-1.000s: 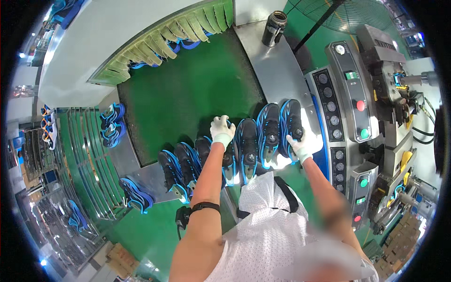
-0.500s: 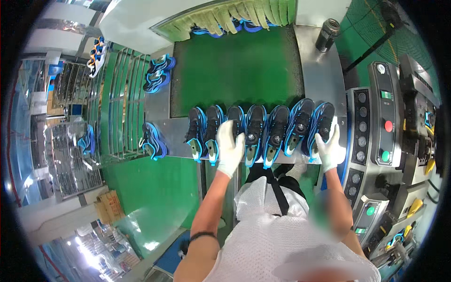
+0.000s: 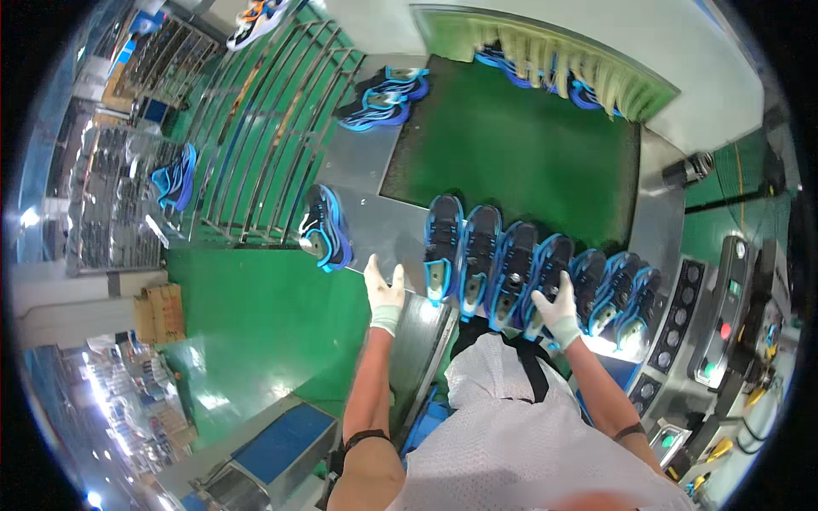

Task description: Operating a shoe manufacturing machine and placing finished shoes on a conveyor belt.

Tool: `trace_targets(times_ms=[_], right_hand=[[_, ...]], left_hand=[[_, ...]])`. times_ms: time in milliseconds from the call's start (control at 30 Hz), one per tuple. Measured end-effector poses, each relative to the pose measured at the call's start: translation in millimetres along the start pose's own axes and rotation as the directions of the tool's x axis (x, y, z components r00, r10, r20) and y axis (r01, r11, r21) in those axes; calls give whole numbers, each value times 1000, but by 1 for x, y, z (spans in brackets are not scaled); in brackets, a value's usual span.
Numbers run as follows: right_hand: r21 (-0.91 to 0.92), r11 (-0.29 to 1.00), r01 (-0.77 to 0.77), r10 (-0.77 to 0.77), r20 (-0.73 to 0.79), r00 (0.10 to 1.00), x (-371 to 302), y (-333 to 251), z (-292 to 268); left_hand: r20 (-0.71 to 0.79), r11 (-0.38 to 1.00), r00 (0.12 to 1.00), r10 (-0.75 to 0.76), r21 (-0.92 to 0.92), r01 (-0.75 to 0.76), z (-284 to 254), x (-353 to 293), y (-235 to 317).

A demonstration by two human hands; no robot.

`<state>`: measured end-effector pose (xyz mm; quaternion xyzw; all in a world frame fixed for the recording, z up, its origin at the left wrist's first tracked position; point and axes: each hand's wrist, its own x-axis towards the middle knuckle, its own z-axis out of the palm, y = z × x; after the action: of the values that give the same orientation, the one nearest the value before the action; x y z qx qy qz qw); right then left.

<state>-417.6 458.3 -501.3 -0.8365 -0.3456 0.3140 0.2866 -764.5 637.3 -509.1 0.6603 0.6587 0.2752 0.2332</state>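
Several black sneakers with bright blue soles stand in a row along the near edge of the metal table; one in the middle is this sneaker [image 3: 514, 266]. My left hand [image 3: 386, 300], in a white glove, is left of the row with its fingers spread and nothing in them. My gloved right hand [image 3: 559, 315] is at the heel of a sneaker [image 3: 550, 260] right of the middle, thumb and fingers apart; contact with it is unclear. Left of my left hand, a sneaker pair [image 3: 327, 230] lies on its side near the table's edge.
A green conveyor belt [image 3: 520, 149] runs under a fringed curtain [image 3: 554, 60], with more sneakers behind it. Another sneaker pair [image 3: 385, 98] lies beside the belt. A metal rack [image 3: 264, 136] stands left, a dark bottle [image 3: 688, 170] and control panel [image 3: 722, 315] right.
The view has turned left. My left hand has left the sneakers and moved past the row's left end. My right hand has shifted from the rightmost sneaker toward the middle of the row.
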Motion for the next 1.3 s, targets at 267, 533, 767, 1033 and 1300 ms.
trace_targets(times_ms=[267, 533, 767, 1033, 1300], right_hand=[[333, 716, -613, 514, 342, 786, 20, -2, -9], [415, 658, -629, 604, 208, 769, 22, -1, 7], [254, 784, -566, 528, 208, 824, 23, -21, 7], [268, 812, -518, 465, 239, 853, 33, -52, 15], [301, 849, -434, 318, 364, 875, 50, -35, 37]], left_hand=[[-327, 992, 945, -17, 116, 58, -82, 116, -63], [-220, 978, 959, -178, -143, 149, -50, 178, -141], [-38, 966, 986, -161, -210, 149, -20, 234, -127], [-125, 998, 992, -30, -63, 22, -9, 261, -27], [321, 949, 943, -89, -260, 178, 20, 13, 25]])
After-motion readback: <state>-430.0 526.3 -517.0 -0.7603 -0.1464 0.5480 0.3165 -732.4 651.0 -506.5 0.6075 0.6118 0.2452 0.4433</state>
